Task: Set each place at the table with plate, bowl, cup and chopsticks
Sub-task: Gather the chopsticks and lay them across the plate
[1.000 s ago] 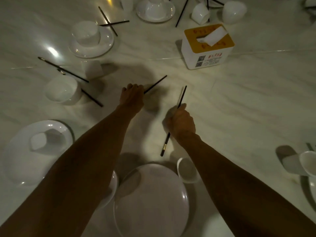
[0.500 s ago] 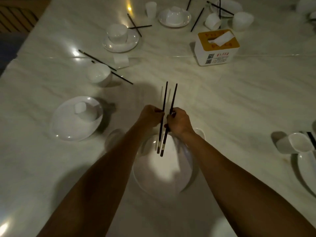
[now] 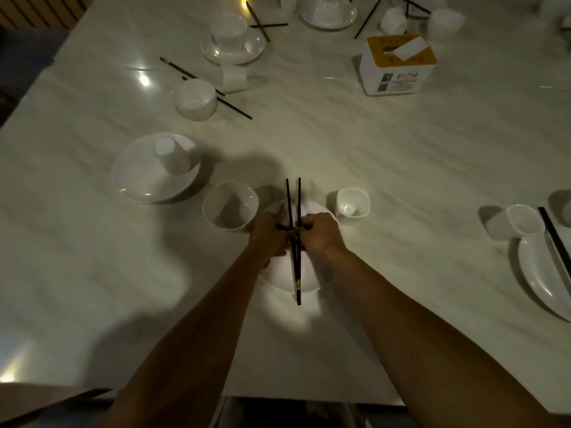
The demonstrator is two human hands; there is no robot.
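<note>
Two black chopsticks stand side by side, pointing away from me, above a white plate near the table's front edge. My left hand and my right hand meet over the plate and both grip the chopsticks at their middle. A white bowl stands upright just left of the plate. A small white cup stands just right of it. My hands and forearms hide much of the plate.
Left of the bowl a plate with a tipped cup. Farther back a bowl over loose chopsticks, a plate with bowl, a tissue box. At right a plate with chopsticks and a cup.
My hands each took up a chopstick from the table, brought them together and drew them back over the plate. The camera view pulled back and up.
</note>
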